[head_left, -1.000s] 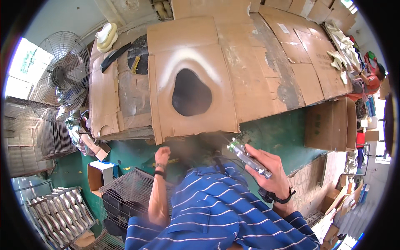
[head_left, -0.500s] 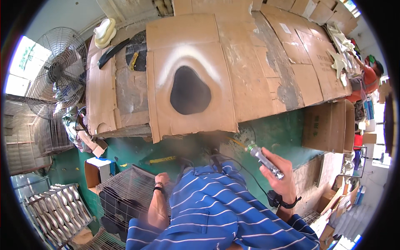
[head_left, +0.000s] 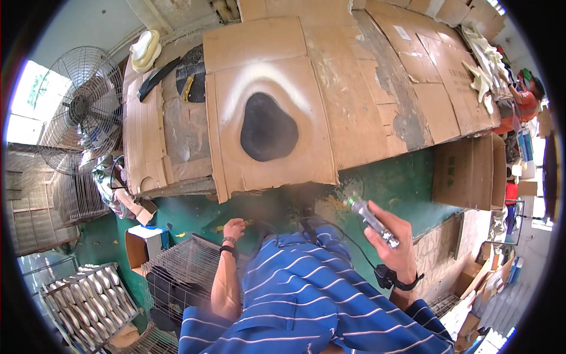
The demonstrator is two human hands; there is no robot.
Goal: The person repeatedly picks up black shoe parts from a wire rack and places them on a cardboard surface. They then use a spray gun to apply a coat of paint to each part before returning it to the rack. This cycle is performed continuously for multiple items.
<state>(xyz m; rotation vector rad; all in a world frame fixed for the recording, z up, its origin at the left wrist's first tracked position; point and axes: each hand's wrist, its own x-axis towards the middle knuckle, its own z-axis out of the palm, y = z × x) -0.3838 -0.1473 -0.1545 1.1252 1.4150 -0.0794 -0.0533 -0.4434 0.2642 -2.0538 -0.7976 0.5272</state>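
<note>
My right hand (head_left: 391,241) is closed round a silver cylindrical tool (head_left: 375,224) with a green tip, held above the floor in front of the bench. The tool points up and to the left. My left hand (head_left: 234,229) hangs before the near bench edge, its fingers loosely curled, with nothing visible in them. On the bench ahead, a flat black rounded triangular piece (head_left: 269,127) lies on a cardboard sheet (head_left: 194,177). A whitish band on the cardboard arcs over its top. Neither hand touches the bench.
A wire cage (head_left: 187,268) stands beside my left forearm. A large fan (head_left: 79,109) is at far left, near a rack of pale pieces (head_left: 88,307). An open carton (head_left: 463,174) sits at right below the bench. Farther right is another person (head_left: 525,106) in orange. A cable (head_left: 354,242) runs near my right wrist.
My left hand has risen forward, toward the bench. My right hand with the tool has shifted slightly up and left. The black piece has stayed put.
</note>
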